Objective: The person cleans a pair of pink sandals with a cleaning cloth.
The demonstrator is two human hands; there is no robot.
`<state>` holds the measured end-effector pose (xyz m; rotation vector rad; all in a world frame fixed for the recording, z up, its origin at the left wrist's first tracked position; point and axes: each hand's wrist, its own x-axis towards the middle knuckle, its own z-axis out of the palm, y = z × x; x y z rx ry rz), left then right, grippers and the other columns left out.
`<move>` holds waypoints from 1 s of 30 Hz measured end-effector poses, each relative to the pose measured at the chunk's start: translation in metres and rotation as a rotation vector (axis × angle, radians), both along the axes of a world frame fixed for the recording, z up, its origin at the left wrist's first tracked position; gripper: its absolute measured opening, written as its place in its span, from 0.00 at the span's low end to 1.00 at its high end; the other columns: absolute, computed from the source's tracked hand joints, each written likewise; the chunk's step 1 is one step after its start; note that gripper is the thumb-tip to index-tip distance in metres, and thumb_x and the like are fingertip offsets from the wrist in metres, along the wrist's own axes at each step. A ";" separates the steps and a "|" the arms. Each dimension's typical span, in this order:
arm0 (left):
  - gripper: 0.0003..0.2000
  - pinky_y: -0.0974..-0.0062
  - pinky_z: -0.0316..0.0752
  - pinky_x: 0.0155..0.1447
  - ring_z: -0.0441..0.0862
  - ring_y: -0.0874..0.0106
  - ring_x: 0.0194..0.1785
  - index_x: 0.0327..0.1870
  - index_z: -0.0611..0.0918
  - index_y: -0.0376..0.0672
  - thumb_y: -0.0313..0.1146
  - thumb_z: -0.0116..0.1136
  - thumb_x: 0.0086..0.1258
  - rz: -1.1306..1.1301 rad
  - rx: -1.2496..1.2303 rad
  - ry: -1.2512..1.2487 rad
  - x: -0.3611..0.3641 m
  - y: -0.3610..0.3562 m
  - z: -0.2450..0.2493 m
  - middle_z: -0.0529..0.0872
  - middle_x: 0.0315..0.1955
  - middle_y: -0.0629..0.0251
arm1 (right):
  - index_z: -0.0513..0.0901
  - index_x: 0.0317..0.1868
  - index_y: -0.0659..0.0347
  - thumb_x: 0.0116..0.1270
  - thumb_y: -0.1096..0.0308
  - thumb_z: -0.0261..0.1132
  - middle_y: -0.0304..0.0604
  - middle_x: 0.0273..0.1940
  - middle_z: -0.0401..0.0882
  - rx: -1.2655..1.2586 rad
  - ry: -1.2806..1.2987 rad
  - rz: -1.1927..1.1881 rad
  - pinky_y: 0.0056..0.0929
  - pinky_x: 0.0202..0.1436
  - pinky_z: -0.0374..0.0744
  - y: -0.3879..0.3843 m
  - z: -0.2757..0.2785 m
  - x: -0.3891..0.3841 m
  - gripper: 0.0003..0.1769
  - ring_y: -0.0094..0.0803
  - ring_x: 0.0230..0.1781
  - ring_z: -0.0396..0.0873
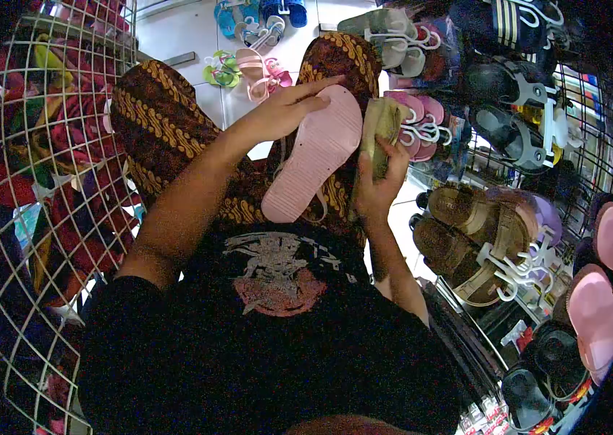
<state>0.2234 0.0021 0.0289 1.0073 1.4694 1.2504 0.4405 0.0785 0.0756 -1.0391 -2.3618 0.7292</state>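
A pink sandal [317, 148] is held above my lap with its ribbed sole turned toward me. My left hand [284, 110] grips it near the wider upper end, fingers lying over the edge and partly behind it. A thin strap hangs out beside the lower end. In my right hand [384, 181] is a folded yellow-green cloth [382, 123], upright just right of the sandal. Thumb and fingers close round the cloth's lower part. Brown patterned fabric [161, 109] covers my legs beneath both hands.
Pairs of sandals on white hangers [520, 268] crowd the rack at right. More small sandals [252, 72] lie on the white tiled floor [176, 36] ahead. A wire grid [52, 188] with colourful items behind it stands close on the left.
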 end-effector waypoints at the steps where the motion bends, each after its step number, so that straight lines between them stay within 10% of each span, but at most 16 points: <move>1: 0.23 0.73 0.63 0.69 0.74 0.67 0.64 0.71 0.68 0.50 0.43 0.44 0.77 -0.013 0.015 0.008 -0.002 0.000 -0.001 0.78 0.61 0.58 | 0.77 0.54 0.66 0.65 0.64 0.65 0.54 0.53 0.71 -0.006 0.006 0.001 0.42 0.66 0.63 0.001 -0.001 0.001 0.21 0.47 0.58 0.68; 7: 0.23 0.72 0.62 0.70 0.72 0.67 0.65 0.69 0.71 0.47 0.42 0.36 0.78 -0.039 0.045 -0.082 -0.006 0.004 -0.011 0.78 0.62 0.59 | 0.77 0.54 0.66 0.65 0.64 0.65 0.53 0.52 0.71 -0.036 0.041 -0.036 0.41 0.66 0.63 -0.001 -0.002 0.001 0.20 0.47 0.58 0.68; 21: 0.24 0.75 0.68 0.65 0.77 0.71 0.58 0.68 0.73 0.46 0.32 0.54 0.70 0.015 0.044 0.067 -0.002 -0.004 0.006 0.82 0.56 0.59 | 0.77 0.55 0.65 0.64 0.64 0.66 0.54 0.51 0.71 -0.069 0.033 -0.037 0.42 0.64 0.66 0.001 -0.002 0.001 0.21 0.48 0.57 0.70; 30: 0.21 0.75 0.74 0.55 0.80 0.70 0.49 0.61 0.75 0.38 0.37 0.44 0.69 0.187 -0.095 -0.408 -0.008 -0.010 0.025 0.83 0.47 0.56 | 0.71 0.62 0.66 0.68 0.67 0.62 0.51 0.60 0.71 -0.238 0.090 -0.089 0.36 0.69 0.63 0.005 -0.001 0.000 0.25 0.40 0.63 0.67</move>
